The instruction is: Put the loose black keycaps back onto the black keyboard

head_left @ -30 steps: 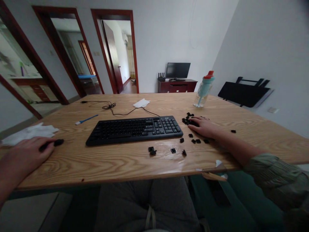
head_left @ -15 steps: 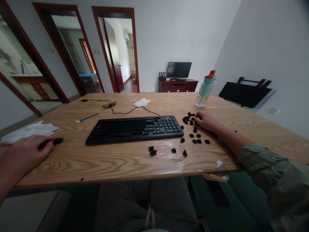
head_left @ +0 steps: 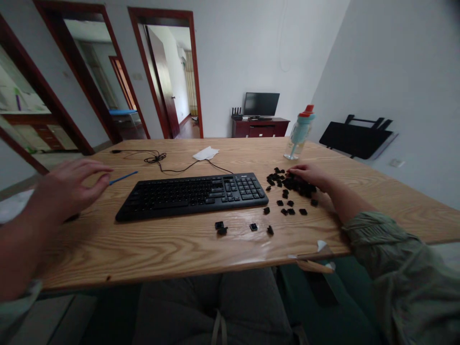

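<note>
Wooden table (head_left: 151, 249): keycaps (head_left: 287, 184) under right hand (head_left: 309, 175), keyboard (head_left: 192, 194) between hands.

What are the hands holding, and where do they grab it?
The left hand is lifted, open and holds nothing. The right hand lies on the pile of loose black keys; whether it grips one cannot be told.

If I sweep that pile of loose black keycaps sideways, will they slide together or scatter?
The small loose black keycaps under the right hand probably weigh little and would slide easily on the glossy wooden table. Several already lie apart, so some would likely scatter or tumble.
</note>
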Motion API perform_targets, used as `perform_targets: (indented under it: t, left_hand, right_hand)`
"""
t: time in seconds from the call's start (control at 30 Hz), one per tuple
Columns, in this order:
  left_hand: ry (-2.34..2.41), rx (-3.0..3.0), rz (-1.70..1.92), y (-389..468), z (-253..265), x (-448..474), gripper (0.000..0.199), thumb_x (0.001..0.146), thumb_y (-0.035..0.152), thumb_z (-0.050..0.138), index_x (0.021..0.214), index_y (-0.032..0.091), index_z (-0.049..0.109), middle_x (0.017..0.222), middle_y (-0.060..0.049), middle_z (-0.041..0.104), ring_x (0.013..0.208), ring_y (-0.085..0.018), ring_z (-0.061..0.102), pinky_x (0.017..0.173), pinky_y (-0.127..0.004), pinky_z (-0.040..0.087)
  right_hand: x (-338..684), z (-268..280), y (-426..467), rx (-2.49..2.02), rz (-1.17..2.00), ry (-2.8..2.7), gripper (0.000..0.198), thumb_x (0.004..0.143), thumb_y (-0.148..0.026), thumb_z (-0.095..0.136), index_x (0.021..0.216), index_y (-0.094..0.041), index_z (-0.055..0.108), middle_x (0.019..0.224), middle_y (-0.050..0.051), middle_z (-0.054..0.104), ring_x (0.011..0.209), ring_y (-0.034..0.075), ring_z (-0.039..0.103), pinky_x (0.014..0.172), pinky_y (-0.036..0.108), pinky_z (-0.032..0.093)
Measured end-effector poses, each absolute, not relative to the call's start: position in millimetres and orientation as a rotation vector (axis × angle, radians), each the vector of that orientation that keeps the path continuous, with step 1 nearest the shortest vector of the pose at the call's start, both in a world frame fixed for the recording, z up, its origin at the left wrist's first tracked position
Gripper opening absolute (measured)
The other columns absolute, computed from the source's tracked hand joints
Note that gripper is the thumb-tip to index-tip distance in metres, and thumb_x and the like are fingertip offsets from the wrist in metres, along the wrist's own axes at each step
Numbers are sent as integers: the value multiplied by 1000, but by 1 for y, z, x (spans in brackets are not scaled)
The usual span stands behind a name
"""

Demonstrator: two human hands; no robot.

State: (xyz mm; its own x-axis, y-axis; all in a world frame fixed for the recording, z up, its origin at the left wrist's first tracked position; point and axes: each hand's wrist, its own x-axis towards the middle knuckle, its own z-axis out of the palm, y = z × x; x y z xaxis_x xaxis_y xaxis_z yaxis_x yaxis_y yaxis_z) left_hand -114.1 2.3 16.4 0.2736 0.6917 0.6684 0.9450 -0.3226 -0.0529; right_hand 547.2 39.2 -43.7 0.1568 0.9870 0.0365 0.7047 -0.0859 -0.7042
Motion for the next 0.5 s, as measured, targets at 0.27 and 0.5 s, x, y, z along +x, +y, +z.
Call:
perform_targets:
  t: [0.27,0.5]
  left_hand:
    - [-1407,-2367,-910,54,13,-34,38,93,41,48,108,13,68,112,-9,69,99,-19,62,96,-35,49]
    - [-1705,-2364,-1028,54,-6,-49,41,87,44,53,109,13,70,103,-8,69,81,-16,60,78,-30,49]
  right_hand:
    - [563,-40,6,-1519,777,-1347,24,87,-29,63,107,-18,70,121,14,72,102,24,71,96,42,57]
    - [565,-33,-18,-1545,542,-1486,30,82,-34,65,109,-21,72,116,10,75,108,27,69,102,48,52]
